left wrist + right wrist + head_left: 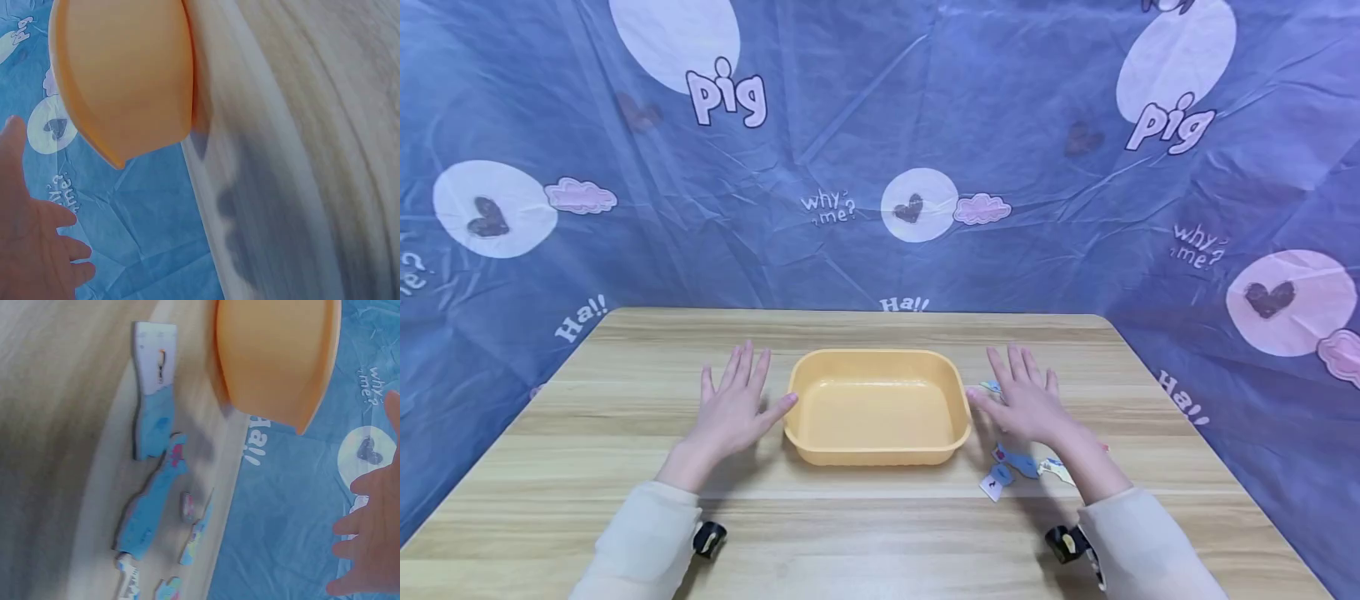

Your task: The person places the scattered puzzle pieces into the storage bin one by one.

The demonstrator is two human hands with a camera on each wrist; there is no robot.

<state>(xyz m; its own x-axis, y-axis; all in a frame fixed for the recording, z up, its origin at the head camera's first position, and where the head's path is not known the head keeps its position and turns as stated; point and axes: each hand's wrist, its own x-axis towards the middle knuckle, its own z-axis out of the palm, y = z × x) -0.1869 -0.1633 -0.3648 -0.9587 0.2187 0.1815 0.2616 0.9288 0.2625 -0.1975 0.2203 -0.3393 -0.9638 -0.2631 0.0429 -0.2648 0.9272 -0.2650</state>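
Observation:
A shallow yellow-orange plastic basin point(880, 417) sits on the wooden table, its inside bare. My left hand point(733, 408) hovers at its left side, fingers spread, the thumb overlapping the rim in the head view. Mirroring it, my right hand point(1022, 404) is spread on the right side, thumb near the rim. Neither hand holds anything. Below and around the right hand lie several flat printed puzzle pieces; the hand and forearm partly hide them in the head view. Among them are a white-and-blue piece point(155, 394) and a long blue piece point(147, 515).
The light wood-grain table point(820, 542) ends at a blue printed cloth point(850, 125) hanging behind and at both sides. Smaller puzzle pieces, one a slim pointed piece point(195, 534), lie to the right of the basin. Each wrist carries a small black camera point(708, 539).

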